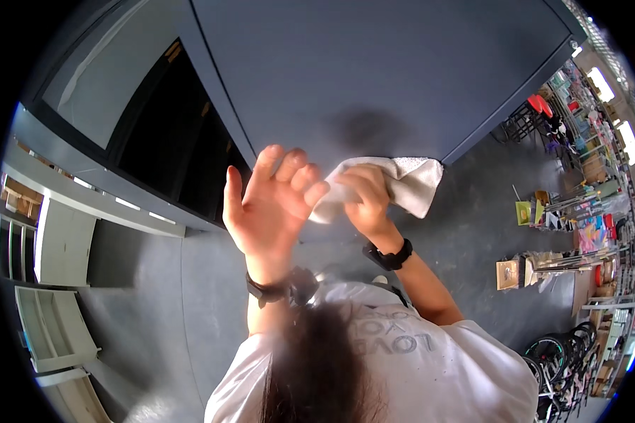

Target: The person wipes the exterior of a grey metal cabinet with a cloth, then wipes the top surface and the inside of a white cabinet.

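Note:
A large dark grey panel of a cabinet (381, 63) stands right in front of me. My right hand (368, 198) has a white cloth (415, 182) under its bent fingers, at the panel's near edge; part of the cloth hangs out to the right. My left hand (272, 206) is raised with the palm in view and its fingers apart, holding nothing. It is left of the cloth, near the panel's lower left corner. Both wrists wear black bands.
Dark open compartments (174, 137) lie left of the panel. White cabinets (66, 240) stand on the grey floor farther left. On the right are brooms (510, 272), bicycles (550, 351), red-seated stools (540, 106) and crowded shelves. Long dark hair hangs over my white shirt.

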A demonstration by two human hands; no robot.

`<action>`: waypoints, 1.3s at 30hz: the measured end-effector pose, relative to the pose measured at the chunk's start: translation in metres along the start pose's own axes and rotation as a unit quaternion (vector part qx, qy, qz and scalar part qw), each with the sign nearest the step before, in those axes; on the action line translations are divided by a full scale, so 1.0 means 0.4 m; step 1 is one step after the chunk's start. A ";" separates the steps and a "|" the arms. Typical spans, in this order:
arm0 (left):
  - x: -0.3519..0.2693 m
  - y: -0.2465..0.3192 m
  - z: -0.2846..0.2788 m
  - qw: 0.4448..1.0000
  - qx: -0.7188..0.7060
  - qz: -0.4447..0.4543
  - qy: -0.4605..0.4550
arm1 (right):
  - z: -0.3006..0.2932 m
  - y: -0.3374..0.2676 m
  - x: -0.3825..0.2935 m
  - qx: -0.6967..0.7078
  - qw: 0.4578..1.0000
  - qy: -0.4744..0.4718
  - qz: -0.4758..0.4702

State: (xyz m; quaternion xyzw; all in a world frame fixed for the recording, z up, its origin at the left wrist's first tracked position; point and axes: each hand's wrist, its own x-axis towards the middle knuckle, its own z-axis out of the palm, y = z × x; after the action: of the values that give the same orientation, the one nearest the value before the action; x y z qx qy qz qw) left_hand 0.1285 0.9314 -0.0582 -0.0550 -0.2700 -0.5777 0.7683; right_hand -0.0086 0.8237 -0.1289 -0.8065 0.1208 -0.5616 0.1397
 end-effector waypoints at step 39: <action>0.170 -0.093 -0.021 0.225 0.882 0.408 0.070 | -0.261 0.015 0.292 -0.265 0.943 0.175 -0.100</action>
State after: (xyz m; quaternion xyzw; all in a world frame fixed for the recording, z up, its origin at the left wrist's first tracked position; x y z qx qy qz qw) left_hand 0.1102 0.8576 -0.0415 0.5954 -0.4943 0.4181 0.4757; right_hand -0.0671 0.7678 0.0051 -0.7113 0.2064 -0.6527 -0.1595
